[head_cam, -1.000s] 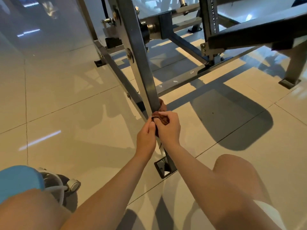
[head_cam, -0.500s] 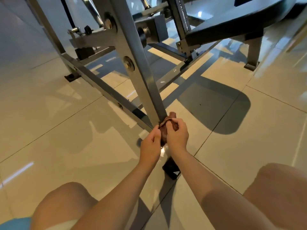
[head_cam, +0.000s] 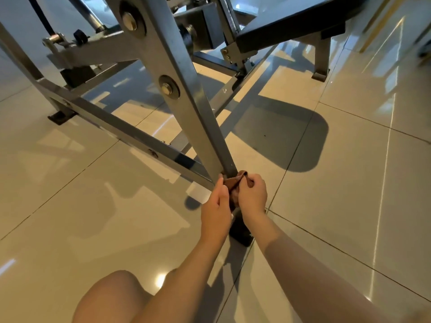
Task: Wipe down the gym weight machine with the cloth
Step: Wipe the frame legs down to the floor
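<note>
A grey steel weight machine fills the upper half of the view. One slanted leg (head_cam: 186,99) with two big bolts runs down to a black foot (head_cam: 241,231) on the floor. A small brown cloth (head_cam: 232,181) is wrapped round the lower end of that leg. My left hand (head_cam: 215,206) grips the cloth from the left, and my right hand (head_cam: 253,195) pinches it from the right. Most of the cloth is hidden between the hands.
A low crossbar (head_cam: 121,127) joins the leg from the left. A black padded bench (head_cam: 291,24) with its own support foot (head_cam: 320,75) stands at the upper right. Glossy beige floor tiles (head_cam: 349,183) surround the frame. My bare knee (head_cam: 112,297) is at the bottom.
The view has swung left and closer to the leg. Both hands stay on the cloth at the lower end of the leg, a little nearer the foot. The blue object at bottom left has left view.
</note>
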### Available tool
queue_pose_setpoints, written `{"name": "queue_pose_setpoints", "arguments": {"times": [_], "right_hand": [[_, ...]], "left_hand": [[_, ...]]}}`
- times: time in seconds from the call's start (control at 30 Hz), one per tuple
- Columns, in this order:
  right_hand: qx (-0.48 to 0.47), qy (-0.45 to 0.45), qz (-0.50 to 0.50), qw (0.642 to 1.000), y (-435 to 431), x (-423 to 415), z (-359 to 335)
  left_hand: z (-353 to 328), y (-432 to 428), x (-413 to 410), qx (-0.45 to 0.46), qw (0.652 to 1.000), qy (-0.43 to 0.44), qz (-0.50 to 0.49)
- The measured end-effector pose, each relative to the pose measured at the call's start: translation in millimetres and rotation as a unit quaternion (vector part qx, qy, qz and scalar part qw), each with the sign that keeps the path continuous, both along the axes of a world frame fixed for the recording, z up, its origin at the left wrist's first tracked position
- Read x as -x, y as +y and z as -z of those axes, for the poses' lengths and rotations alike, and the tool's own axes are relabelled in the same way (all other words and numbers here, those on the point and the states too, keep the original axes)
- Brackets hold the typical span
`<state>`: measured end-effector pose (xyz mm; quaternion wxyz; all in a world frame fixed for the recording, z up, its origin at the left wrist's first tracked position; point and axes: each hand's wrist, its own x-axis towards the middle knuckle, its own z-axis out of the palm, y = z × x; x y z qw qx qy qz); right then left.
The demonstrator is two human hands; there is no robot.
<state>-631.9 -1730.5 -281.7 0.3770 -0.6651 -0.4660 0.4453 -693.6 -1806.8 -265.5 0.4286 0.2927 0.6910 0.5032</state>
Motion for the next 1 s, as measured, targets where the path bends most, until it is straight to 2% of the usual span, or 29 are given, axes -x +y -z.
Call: {"name": "queue_pose_setpoints", "arguments": {"times": [0.1,0.3,0.43,0.67,0.87,1.0], "right_hand": [[0.009,0.000,-0.004,1.000,5,1,-3],[-0.122,0.037,-0.038,0.991,-8,17,-23],[-0.064,0.000,-0.031,0.997,-14,1,-9],[-0.148,0.044,-0.070,0.985,-22,18,-31],[-0.067,-0.002,-0.048,0.997,-31,-4,1],[-0.121,-0.024,-0.089,0.988,-23,3,-21]], "left_hand": [[2,2,-4,0.003,1.000,-0.002,-0.008],[5,2,-2,-0.012,0.999,0.008,-0.037],[4,-3,3,-0.011,1.000,0.003,-0.018],[0,-3,6,-0.042,0.999,-0.015,-0.023],[4,-7,2,-0.028,0.999,-0.020,0.009],[2,-7,2,-0.038,0.999,-0.002,0.009]]}}
